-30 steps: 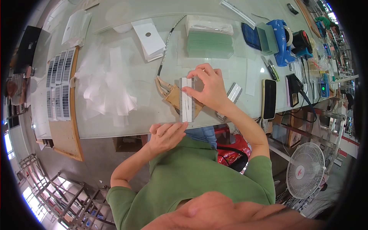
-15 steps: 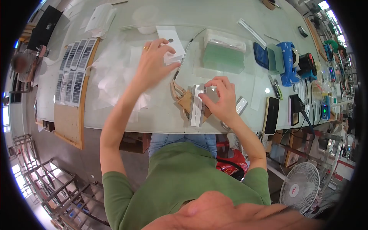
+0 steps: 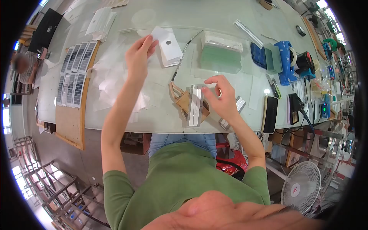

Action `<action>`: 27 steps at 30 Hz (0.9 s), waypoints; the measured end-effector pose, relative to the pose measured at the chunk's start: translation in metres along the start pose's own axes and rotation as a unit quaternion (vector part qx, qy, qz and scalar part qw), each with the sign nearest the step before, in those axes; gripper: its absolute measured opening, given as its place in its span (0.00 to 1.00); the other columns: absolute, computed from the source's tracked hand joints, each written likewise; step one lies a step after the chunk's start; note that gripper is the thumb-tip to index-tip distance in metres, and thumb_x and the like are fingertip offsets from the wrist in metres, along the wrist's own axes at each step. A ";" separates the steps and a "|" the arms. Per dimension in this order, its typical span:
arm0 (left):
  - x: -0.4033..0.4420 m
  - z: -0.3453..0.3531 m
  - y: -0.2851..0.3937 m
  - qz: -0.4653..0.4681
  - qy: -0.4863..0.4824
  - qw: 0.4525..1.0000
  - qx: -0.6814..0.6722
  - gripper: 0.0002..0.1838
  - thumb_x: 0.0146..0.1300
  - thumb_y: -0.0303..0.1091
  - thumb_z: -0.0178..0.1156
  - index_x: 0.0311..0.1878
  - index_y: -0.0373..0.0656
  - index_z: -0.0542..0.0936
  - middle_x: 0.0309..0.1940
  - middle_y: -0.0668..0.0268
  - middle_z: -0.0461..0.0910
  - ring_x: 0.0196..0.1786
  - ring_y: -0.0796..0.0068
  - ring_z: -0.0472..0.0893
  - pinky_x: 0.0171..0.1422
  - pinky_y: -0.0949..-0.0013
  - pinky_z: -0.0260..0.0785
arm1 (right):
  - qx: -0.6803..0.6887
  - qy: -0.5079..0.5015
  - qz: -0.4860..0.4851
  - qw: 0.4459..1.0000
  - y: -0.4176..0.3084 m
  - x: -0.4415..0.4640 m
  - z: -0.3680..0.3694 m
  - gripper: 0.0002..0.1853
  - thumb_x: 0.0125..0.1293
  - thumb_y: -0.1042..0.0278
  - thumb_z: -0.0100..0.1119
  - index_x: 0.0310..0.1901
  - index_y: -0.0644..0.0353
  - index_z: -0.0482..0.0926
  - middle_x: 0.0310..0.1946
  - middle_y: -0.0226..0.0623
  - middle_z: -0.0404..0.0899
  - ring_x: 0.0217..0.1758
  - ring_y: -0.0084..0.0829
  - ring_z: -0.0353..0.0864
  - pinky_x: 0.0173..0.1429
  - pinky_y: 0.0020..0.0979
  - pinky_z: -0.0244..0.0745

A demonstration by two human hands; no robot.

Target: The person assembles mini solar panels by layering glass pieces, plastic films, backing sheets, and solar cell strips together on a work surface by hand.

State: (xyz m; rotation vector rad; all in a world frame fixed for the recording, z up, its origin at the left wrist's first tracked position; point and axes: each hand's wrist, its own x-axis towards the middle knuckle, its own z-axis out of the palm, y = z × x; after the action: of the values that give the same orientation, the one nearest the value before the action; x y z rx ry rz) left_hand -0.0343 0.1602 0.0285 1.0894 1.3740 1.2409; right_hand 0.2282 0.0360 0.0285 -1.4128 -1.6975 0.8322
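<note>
My left hand [image 3: 138,55] is pinched at the upper left corner of a white sheet with a dark round spot [image 3: 174,49], which lies on more white sheets. My right hand [image 3: 222,96] is held with thumb and forefinger apart, just right of a clear ruler-like strip with a pale middle [image 3: 196,105]. This strip rests upright in view across a tan, folded piece [image 3: 184,102] near the table's front edge. A second metallic strip [image 3: 239,104] lies partly behind my right wrist.
Stacked green glass plates [image 3: 221,59] lie beyond my hands. Translucent sheets [image 3: 111,84] and a board of dark-striped panels [image 3: 83,122] are at left. At right are a phone [image 3: 270,115], a blue tape dispenser [image 3: 284,63] and cables. Another person [image 3: 25,65] is at far left.
My left hand has gone from the strip's lower end up to the white sheets and closed on a corner. My right hand has let go of the strip. The view has shifted.
</note>
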 end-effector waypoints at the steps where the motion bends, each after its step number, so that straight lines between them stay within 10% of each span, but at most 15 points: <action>1: -0.029 0.005 0.004 0.129 0.088 0.987 0.027 0.08 0.68 0.32 0.65 0.45 0.41 0.89 0.43 0.68 0.89 0.39 0.76 0.85 0.44 0.77 0.76 | 0.000 0.004 0.007 1.000 0.000 0.005 -0.003 0.15 0.61 0.58 0.72 0.45 0.54 0.82 0.40 0.34 0.81 0.29 0.23 0.69 0.38 0.27 0.63; 3: -0.091 0.006 0.003 0.429 -0.020 0.867 0.253 0.08 0.63 0.26 0.66 0.43 0.43 0.90 0.41 0.64 0.90 0.44 0.72 0.88 0.46 0.74 0.80 | 0.431 -0.101 0.159 0.883 0.003 0.012 -0.011 0.15 0.69 0.60 0.67 0.51 0.59 0.82 0.38 0.34 0.84 0.24 0.18 0.61 0.30 0.22 0.60; 5: -0.127 0.001 -0.016 0.545 -0.208 0.760 0.286 0.19 0.52 0.22 0.69 0.49 0.43 0.87 0.48 0.64 0.88 0.42 0.68 0.89 0.39 0.71 0.83 | 0.487 -0.103 0.211 0.841 -0.008 0.010 -0.015 0.14 0.71 0.63 0.65 0.51 0.64 0.84 0.35 0.31 0.86 0.23 0.15 0.62 0.29 0.21 0.60; 13: -0.174 -0.008 -0.052 0.419 -0.319 0.824 0.209 0.15 0.46 0.22 0.69 0.40 0.48 0.85 0.41 0.71 0.81 0.35 0.71 0.81 0.38 0.68 0.77 | 0.080 -0.047 0.156 0.983 -0.001 -0.028 0.000 0.11 0.60 0.65 0.76 0.28 0.59 0.83 0.18 0.20 0.74 0.22 0.13 0.65 0.28 0.24 0.58; 15: -0.176 -0.011 -0.054 0.413 -0.311 0.825 0.227 0.16 0.45 0.23 0.70 0.39 0.50 0.85 0.39 0.71 0.77 0.36 0.71 0.78 0.38 0.67 0.75 | -0.055 0.013 -0.017 0.998 0.007 -0.031 0.004 0.12 0.57 0.62 0.77 0.26 0.55 0.81 0.18 0.22 0.73 0.26 0.19 0.69 0.41 0.29 0.62; 27: -0.176 -0.012 -0.054 0.423 -0.299 0.810 0.274 0.17 0.44 0.27 0.71 0.40 0.55 0.86 0.35 0.74 0.70 0.38 0.73 0.74 0.41 0.67 0.67 | -0.110 -0.014 -0.011 0.994 0.013 -0.032 0.010 0.13 0.57 0.58 0.74 0.24 0.51 0.79 0.19 0.20 0.74 0.28 0.24 0.71 0.50 0.34 0.56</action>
State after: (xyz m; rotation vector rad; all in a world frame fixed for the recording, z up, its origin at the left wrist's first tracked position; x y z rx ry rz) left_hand -0.0211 -0.0194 -0.0106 2.4431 0.7297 0.9014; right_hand 0.2290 0.0066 0.0083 -1.5308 -1.8693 0.6723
